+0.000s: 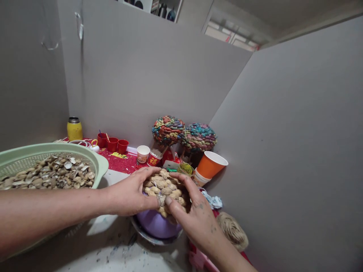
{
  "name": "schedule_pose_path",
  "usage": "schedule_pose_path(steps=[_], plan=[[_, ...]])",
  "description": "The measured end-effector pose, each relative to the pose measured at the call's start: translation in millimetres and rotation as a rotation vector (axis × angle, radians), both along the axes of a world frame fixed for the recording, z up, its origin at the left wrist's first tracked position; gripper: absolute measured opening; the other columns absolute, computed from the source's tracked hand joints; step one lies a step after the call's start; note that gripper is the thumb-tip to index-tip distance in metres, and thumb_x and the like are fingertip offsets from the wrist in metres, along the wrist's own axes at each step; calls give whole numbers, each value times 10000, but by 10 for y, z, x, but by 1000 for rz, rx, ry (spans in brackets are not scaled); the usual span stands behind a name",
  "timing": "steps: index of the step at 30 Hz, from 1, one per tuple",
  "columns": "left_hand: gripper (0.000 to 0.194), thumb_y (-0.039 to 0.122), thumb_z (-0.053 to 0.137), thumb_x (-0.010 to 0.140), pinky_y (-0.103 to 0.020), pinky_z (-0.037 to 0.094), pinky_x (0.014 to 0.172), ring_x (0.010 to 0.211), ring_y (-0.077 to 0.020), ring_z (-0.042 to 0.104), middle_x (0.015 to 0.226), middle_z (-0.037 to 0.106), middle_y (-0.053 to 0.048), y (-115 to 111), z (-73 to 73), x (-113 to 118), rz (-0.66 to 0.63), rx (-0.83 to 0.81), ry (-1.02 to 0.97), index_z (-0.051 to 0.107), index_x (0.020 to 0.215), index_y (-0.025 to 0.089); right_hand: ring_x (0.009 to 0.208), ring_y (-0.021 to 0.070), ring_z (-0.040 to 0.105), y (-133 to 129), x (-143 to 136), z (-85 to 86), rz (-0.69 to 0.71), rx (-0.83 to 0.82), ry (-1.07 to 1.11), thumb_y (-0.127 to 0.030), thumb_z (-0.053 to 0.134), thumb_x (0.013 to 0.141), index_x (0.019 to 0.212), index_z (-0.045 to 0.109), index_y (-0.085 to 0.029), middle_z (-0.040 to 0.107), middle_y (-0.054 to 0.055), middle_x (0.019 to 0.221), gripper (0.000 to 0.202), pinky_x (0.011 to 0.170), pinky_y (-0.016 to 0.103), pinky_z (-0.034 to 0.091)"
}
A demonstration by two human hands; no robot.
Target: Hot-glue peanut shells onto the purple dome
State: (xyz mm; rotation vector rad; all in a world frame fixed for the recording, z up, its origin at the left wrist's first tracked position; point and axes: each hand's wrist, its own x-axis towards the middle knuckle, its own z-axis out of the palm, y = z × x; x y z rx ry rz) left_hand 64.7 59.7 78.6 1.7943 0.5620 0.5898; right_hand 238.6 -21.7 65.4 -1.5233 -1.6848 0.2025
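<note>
A purple rounded form (157, 225), balloon-like, has its upper part covered in rows of tan peanut shells (163, 185). Under it is a round bowl (154, 240) whose dark rim shows at the front. My left hand (133, 192) curves round the left side of the peanut-shell ball, thumb pressed on its front. From the right, my right hand (195, 213) grips the same ball, thumb beside the left one and fingers over its top. Small dark marks spot the back of that hand. The ball's far side is hidden.
At left stands a green colander (101, 166) of loose shells. Behind are a yellow bottle (74, 129), red cups (112, 144), paper cups (143, 153), and two coloured balls (168, 130) on sticks. An orange cup (211, 165) and twine roll (232, 230) lie right, along grey partitions (283, 132).
</note>
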Motion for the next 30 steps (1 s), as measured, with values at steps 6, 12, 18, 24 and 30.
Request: schedule_pose_path(steps=[6, 12, 18, 24, 30], plan=[[750, 206, 673, 670, -388, 401, 1100, 1288, -261, 516, 1409, 533, -125, 10, 26, -5, 27, 16, 18, 420, 1375, 168, 1116, 288, 572, 26, -2, -2, 0, 20, -19, -282, 514, 754, 1188, 530, -227, 603, 70, 1212, 437, 962, 471, 458], [704, 181, 656, 650, -412, 409, 1087, 1248, -264, 550, 1358, 586, -90, 30, 56, -17, 7, -15, 17, 477, 1331, 200, 1136, 298, 563, 19, 6, -23, -2, 18, -24, -303, 523, 763, 1218, 520, -217, 603, 85, 1229, 463, 987, 493, 443], [725, 278, 708, 703, -389, 425, 1072, 1269, -261, 534, 1392, 553, -107, 13, -14, -12, 24, 51, 29, 427, 1367, 213, 1116, 295, 575, 20, 9, -12, -12, 32, -28, -293, 536, 748, 1208, 529, -220, 609, 86, 1213, 466, 978, 475, 456], [720, 258, 703, 703, -396, 426, 1072, 1254, -260, 547, 1386, 558, -109, 17, -17, -13, 28, 66, 19, 429, 1367, 211, 1108, 292, 578, 25, 12, -11, -4, 44, -35, -292, 532, 754, 1206, 535, -224, 609, 82, 1207, 457, 967, 464, 462], [810, 184, 718, 615, -399, 420, 1076, 1254, -279, 543, 1388, 555, -105, 42, 2, -41, 17, 101, 54, 441, 1376, 209, 1135, 292, 558, 27, 20, -29, -8, 32, -22, -301, 525, 759, 1233, 516, -219, 589, 81, 1240, 481, 991, 479, 440]])
